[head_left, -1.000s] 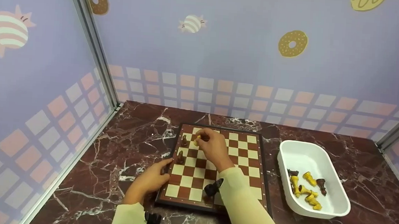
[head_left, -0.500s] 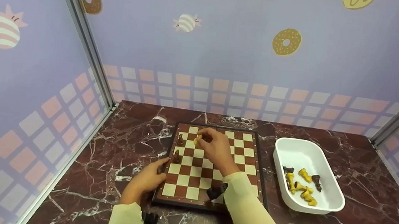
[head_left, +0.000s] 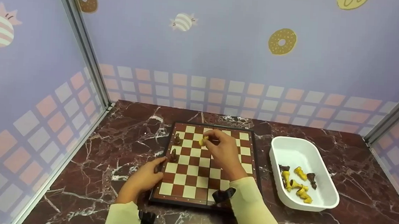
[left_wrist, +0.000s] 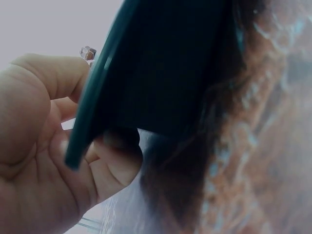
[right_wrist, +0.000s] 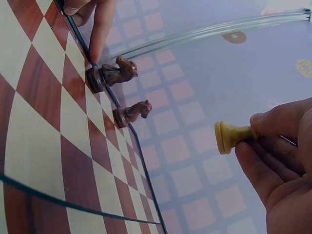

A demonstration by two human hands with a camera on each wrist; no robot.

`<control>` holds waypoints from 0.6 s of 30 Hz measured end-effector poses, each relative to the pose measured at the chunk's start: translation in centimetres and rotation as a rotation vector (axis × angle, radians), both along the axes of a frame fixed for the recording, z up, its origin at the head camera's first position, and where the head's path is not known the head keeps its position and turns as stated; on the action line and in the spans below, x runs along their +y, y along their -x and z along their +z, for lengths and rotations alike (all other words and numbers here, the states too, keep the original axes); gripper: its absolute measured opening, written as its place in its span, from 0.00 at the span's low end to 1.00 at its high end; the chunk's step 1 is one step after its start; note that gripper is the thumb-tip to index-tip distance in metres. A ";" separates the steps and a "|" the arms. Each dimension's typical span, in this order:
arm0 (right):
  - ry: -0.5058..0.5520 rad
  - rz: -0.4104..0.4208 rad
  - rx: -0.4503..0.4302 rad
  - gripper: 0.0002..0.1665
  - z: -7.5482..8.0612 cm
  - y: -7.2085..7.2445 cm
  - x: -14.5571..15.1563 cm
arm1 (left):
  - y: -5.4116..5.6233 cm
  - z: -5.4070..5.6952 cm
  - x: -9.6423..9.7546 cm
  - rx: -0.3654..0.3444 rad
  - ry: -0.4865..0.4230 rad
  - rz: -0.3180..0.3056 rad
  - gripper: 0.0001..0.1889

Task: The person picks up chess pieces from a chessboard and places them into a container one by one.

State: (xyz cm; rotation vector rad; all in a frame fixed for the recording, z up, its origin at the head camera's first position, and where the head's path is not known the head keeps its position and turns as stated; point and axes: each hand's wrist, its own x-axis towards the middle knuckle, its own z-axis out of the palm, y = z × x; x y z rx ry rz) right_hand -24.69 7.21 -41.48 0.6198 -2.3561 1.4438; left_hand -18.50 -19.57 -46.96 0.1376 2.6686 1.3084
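Observation:
The chessboard (head_left: 192, 171) lies on the marbled table, light and reddish-brown squares on top. At its left edge my left hand (head_left: 142, 178) grips the rim; in the left wrist view the thumb and curled fingers lie on either side of the board's dark edge (left_wrist: 80, 141). My right hand (head_left: 223, 150) pinches a yellow chess piece (right_wrist: 231, 136) between thumb and fingers, above the board's far part. Its base shows, but fingers cover its top, so the kind is hidden. Two brown knights, a nearer one (right_wrist: 114, 73) and a farther one (right_wrist: 131, 113), stand along the left edge.
Right of the board stands a white plastic tub (head_left: 325, 166) with several yellow and dark chess pieces lying in it. A patterned wall (head_left: 225, 50) rises behind the table, and another wall (head_left: 34, 61) closes the left side.
My right hand has moved slightly rightward over the board with the yellow chess piece. My left hand stays at the board's left edge. The head view has turned a little right.

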 end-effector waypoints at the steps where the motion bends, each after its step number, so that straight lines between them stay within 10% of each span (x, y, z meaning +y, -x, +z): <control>1: -0.001 -0.002 0.007 0.08 0.0 -0.1 0.2 | 0.0 0.0 0.0 -0.001 0.001 0.000 0.36; 18: 0.077 -0.058 0.054 0.09 0.6 -1.3 4.3 | 0.2 0.0 -0.1 -0.010 0.012 0.007 0.37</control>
